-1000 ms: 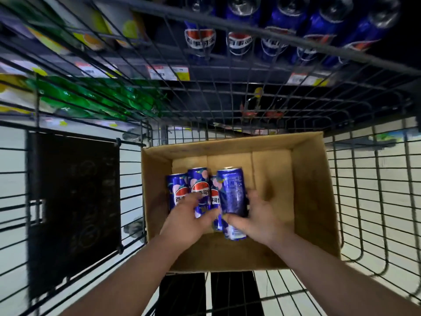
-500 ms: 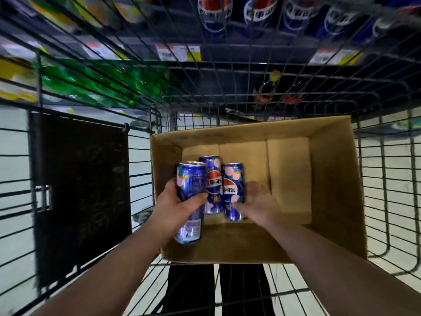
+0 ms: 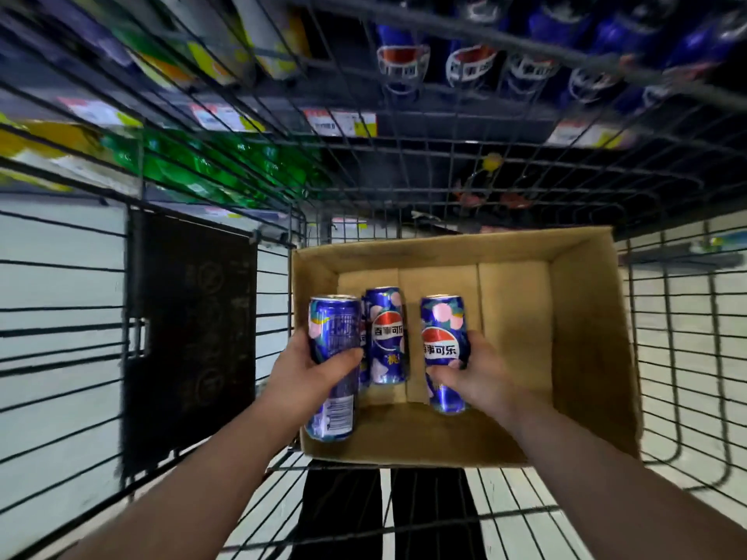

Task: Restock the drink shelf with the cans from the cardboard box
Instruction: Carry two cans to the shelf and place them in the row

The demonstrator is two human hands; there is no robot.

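Note:
An open cardboard box [image 3: 586, 341] sits in a wire shopping cart. My left hand [image 3: 311, 377] grips a tall blue can [image 3: 333, 329] over the box's left wall, lifted clear. My right hand [image 3: 481, 377] grips a second blue can [image 3: 442, 337] with a red and white logo, raised inside the box. Between them a third blue can [image 3: 386, 337] stands upright on the box floor, and a sliver of another can shows behind it. Beyond the cart, the drink shelf [image 3: 465, 127] carries rows of blue cans [image 3: 469, 66].
The wire cart wall [image 3: 404, 187] rises between me and the shelf. Green bottles [image 3: 210, 171] and yellow packs [image 3: 40, 139] fill the shelves at the left. A black panel [image 3: 190, 337] hangs on the cart's left side. Price tags [image 3: 343, 121] line the shelf edge.
My left hand has lifted its can higher and to the left. My right hand has closed round the rightmost can and raised it off the box floor. The view tilted up toward the shelf.

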